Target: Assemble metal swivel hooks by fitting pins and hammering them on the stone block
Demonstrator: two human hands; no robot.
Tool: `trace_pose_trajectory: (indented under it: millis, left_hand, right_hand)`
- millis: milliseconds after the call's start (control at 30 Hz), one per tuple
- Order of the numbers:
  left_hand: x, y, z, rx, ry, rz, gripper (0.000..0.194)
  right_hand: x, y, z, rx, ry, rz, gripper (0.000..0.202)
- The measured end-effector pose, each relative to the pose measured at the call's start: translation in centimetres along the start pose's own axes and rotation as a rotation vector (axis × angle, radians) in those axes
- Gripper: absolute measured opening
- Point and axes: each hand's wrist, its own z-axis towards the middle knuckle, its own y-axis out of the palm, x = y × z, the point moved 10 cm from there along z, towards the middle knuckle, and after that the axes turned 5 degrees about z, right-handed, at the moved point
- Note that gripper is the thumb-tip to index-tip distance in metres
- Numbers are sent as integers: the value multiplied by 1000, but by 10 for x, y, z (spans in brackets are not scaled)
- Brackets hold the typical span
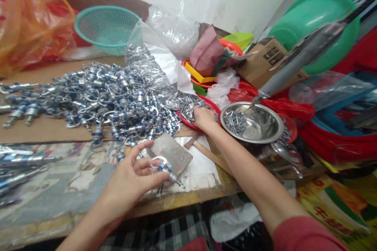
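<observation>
My left hand point(138, 176) grips a small metal fitting point(165, 166) with a blue band and a curved silver lever, pinched between thumb and fingers at the table's front. Behind the fitting lies a flat grey metal block point(171, 153). My right hand point(204, 118) reaches into a red basin point(216, 106) of small silver metal parts point(185, 106); its fingers curl down among them, and whatever is in them is hidden. A hammer point(210, 157) rests between the block and my right forearm. A large heap of similar blue-banded fittings point(118, 94) spreads behind my left hand.
A steel bowl point(265, 125) holding pins point(235, 121) stands right of the red basin. Above it hangs a grey cylindrical tool point(294, 60). At the back are a teal basket point(107, 27), clear plastic bags point(173, 27) and a cardboard box point(266, 59). More fittings point(20, 168) lie far left.
</observation>
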Motion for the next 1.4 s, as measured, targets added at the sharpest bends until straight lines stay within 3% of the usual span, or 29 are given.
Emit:
trace_pose_trajectory:
  millis: [133,300,400,500,567,633,733,967,1267,1333,1400]
  left_hand:
    - [-3,2,2,-45,-10,8,81]
    - [-10,3,4,-48,10,-72,84]
    - [-12,2,5,-44,19,-99,84]
    - [-12,3,5,-62,25,-124,85]
    - [-12,5,5,-94,27,-135,84]
    - [-11,8,5,-129,39,-143,84]
    - [-10,8,6,-147,72,-141,84]
    - [-11,6,7,-117,102,-94,81]
    - [-8,7,4,-123,69,-87,80]
    - [-8,7,4,-122,60,-88,81]
    - [-8,7,4,-114,58,-89,82]
  right_hand:
    - [5,-3,10,19,14,118,51]
    - [19,-20,-2,140,-40,338,35]
    - [5,-26,-39,191,-118,497,24]
    - [-26,-27,-91,212,-265,671,15]
    - [-55,-38,-134,293,-541,842,9]
    - [-76,-43,-170,364,-757,822,17]
    - [-94,-37,-196,400,-877,626,25]
    - [-98,-27,-210,421,-826,333,25]
    - [-101,-24,-209,330,-703,296,25]
    - [-91,-25,-205,315,-729,393,29]
    - [-61,-28,-196,368,-663,498,34]
